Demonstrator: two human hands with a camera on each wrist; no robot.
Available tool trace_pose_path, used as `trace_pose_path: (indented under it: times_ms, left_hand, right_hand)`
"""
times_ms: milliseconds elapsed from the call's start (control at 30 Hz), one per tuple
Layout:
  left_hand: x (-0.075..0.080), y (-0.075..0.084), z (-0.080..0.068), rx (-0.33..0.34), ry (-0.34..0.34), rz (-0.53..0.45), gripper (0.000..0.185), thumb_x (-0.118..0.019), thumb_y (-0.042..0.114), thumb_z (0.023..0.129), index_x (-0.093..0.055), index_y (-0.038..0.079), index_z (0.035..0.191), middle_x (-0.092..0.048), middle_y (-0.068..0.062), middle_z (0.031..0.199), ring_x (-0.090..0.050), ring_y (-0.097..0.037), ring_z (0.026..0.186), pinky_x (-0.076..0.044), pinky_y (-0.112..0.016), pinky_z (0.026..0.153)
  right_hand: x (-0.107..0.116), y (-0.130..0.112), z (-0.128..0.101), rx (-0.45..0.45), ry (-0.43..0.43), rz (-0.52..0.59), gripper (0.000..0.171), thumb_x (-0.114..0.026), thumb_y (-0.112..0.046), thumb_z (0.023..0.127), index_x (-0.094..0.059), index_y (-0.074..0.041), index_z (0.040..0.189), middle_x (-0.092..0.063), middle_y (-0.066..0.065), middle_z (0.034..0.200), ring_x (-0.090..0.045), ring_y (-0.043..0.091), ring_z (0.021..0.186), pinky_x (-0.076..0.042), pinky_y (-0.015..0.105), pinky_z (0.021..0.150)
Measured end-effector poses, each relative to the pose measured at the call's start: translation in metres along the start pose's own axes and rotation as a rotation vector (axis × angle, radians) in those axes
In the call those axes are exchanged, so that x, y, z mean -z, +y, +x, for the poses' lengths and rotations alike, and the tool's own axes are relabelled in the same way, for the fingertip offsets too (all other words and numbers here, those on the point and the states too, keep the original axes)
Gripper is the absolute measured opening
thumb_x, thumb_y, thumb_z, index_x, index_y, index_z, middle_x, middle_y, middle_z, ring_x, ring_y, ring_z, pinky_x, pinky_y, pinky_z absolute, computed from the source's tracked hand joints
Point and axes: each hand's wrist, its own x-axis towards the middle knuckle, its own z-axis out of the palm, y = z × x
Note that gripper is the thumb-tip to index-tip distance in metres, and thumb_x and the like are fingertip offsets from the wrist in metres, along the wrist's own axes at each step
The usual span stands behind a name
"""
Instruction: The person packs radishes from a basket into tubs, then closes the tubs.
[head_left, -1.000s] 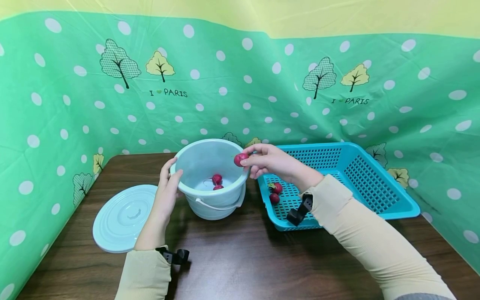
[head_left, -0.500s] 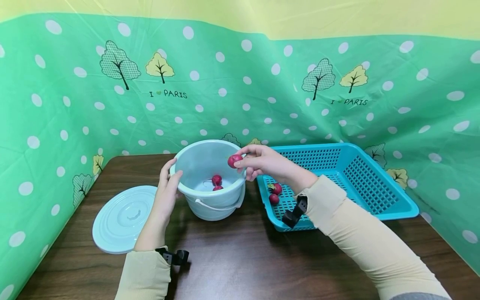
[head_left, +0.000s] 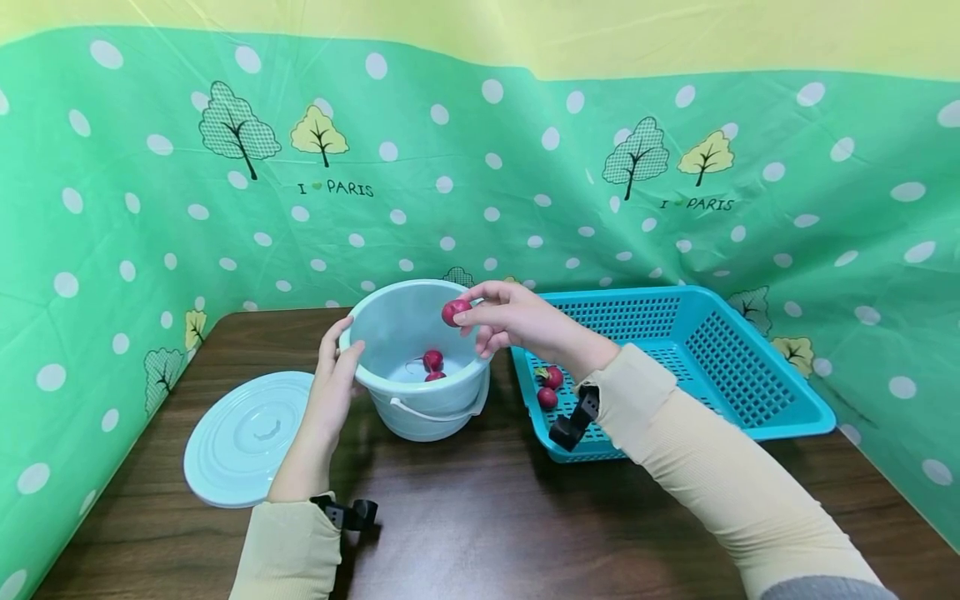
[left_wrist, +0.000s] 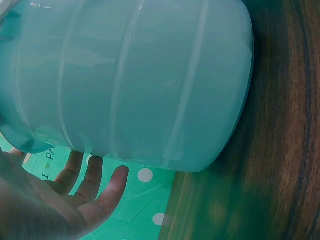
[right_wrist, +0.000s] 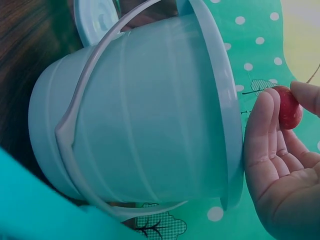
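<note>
A light blue bucket (head_left: 423, 414) stands on the wooden table, its handle hanging down in front. At the bottom of it lie two radishes (head_left: 432, 360). My left hand (head_left: 335, 387) grips the bucket's left rim, thumb over the edge; in the left wrist view its fingers (left_wrist: 92, 177) spread along the outer wall. Over the bucket's right side, my right hand (head_left: 517, 321) pinches a red radish (head_left: 456, 312) between thumb and fingers. The right wrist view shows that radish (right_wrist: 290, 107) above the rim, with a thin root sticking out.
To the right sits a blue perforated basket (head_left: 757, 367) with two radishes (head_left: 550, 377) at its left end, close to the bucket. A light blue lid (head_left: 232, 442) lies on the table at left, partly behind the left forearm. A green dotted cloth (head_left: 465, 167) hangs behind.
My right hand has carried the radish leftward, from the bucket's right rim to over its opening. The left hand and the bucket have stayed in place.
</note>
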Motion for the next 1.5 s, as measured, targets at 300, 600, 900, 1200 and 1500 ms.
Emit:
trace_pose_path:
  times_ms: [300,600,900,1200,1500]
  left_hand:
    - [0.000,-0.001,0.001,0.004,0.005,0.006,0.055,-0.037,0.044,0.104,-0.020,0.039,0.155,-0.030,-0.015,0.145,-0.049,-0.035,0.124,-0.042,-0.047,0.099]
    - [0.001,-0.002,0.002,-0.006,0.004,0.010,0.054,-0.037,0.044,0.104,-0.021,0.038,0.155,-0.030,-0.015,0.145,-0.051,-0.034,0.122,-0.044,-0.042,0.095]
    - [0.001,-0.002,0.002,-0.010,0.006,0.014,0.054,-0.037,0.044,0.104,-0.021,0.038,0.155,-0.033,-0.015,0.140,-0.051,-0.035,0.120,-0.046,-0.038,0.091]
    - [0.001,-0.002,0.002,-0.009,0.001,0.002,0.055,-0.037,0.044,0.104,-0.021,0.037,0.155,-0.031,-0.015,0.141,-0.050,-0.034,0.124,-0.044,-0.043,0.097]
    - [0.001,-0.002,0.001,-0.008,-0.001,0.014,0.055,-0.037,0.043,0.104,-0.020,0.037,0.156,-0.030,-0.016,0.146,-0.049,-0.034,0.123,-0.043,-0.044,0.096]
  right_hand:
    - [-0.006,-0.004,0.007,-0.003,0.032,0.022,0.037,-0.067,-0.022,0.095,-0.057,-0.007,0.127,-0.064,0.015,0.102,-0.062,0.018,0.063,-0.058,0.031,0.068]
    - [-0.012,-0.004,0.016,-0.046,0.062,0.046,0.035,-0.069,-0.021,0.093,-0.059,-0.008,0.125,-0.066,0.013,0.100,-0.062,0.018,0.061,-0.058,0.029,0.067]
    - [-0.013,0.001,0.020,-0.061,0.073,0.024,0.037,-0.066,-0.017,0.095,-0.056,-0.004,0.129,-0.065,0.016,0.104,-0.061,0.015,0.061,-0.056,0.024,0.064]
    - [-0.010,0.003,0.018,-0.035,0.056,0.056,0.036,-0.062,-0.015,0.097,-0.056,-0.001,0.129,-0.063,0.010,0.092,-0.061,0.014,0.060,-0.055,0.023,0.062]
    - [-0.008,0.004,0.011,-0.012,0.067,0.084,0.030,-0.063,-0.018,0.096,-0.060,-0.005,0.123,-0.063,0.007,0.089,-0.059,0.015,0.058,-0.052,0.023,0.056]
